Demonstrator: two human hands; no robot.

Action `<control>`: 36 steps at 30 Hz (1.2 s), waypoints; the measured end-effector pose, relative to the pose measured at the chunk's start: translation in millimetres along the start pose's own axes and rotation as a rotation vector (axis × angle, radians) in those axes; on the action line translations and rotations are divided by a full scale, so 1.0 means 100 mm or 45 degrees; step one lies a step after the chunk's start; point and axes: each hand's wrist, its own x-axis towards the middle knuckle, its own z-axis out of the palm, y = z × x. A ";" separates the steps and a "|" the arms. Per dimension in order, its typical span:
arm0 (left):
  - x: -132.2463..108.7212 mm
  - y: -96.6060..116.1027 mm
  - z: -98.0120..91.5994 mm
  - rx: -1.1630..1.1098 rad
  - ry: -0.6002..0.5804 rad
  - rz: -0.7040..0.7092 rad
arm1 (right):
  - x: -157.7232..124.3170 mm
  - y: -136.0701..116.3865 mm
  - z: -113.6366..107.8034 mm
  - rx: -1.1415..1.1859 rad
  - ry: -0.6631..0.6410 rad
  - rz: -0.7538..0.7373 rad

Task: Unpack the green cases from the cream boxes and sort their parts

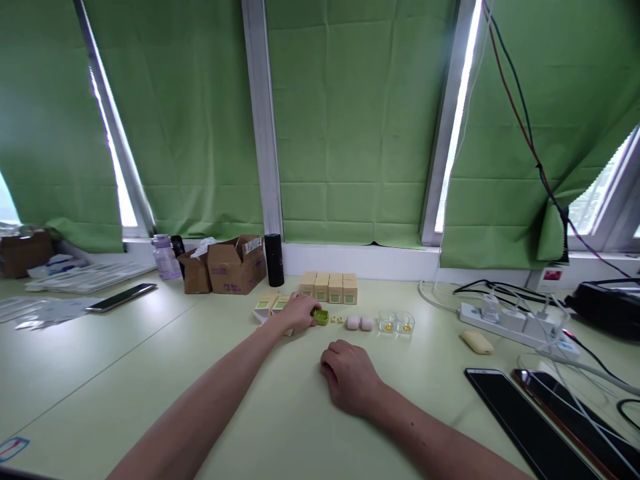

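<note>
My left hand (300, 312) reaches forward with its fingers closed at the edge of a small green box (321, 318), whose left side they partly hide. Under and behind that hand lie small white cartons (263, 305) with green squares on top. My right hand (350, 377) rests on the table nearer to me, fingers curled in, with nothing visible in them. To the right of the green box sit tiny gold pieces (337, 320), two pale pink rounded blocks (353, 323) and two clear cups (395, 323) with something yellow inside.
Behind my left hand stands a row of tan boxes (329, 288) with green labels. A black cylinder (273, 260) and open cardboard boxes (235, 265) are at the back left. On the right are a power strip (517, 327), cables, a cream case (477, 342) and a dark phone (520, 417).
</note>
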 end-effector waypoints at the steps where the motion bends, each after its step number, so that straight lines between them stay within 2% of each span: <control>1: 0.01 -0.01 0.00 -0.001 0.000 -0.007 | 0.00 0.00 0.00 -0.001 0.005 -0.003; 15: 0.06 -0.12 0.04 -0.027 0.009 -0.007 | 0.00 0.00 0.00 -0.002 -0.008 0.003; 25: 0.04 -0.09 0.02 -0.037 0.016 0.001 | 0.00 0.01 0.02 -0.018 0.037 -0.017; 30: 0.00 0.03 -0.05 -0.032 0.075 0.015 | 0.00 0.02 0.03 -0.014 0.057 -0.023; 36: -0.03 0.34 -0.09 -0.072 0.279 0.112 | -0.02 0.02 0.06 -0.033 0.147 -0.040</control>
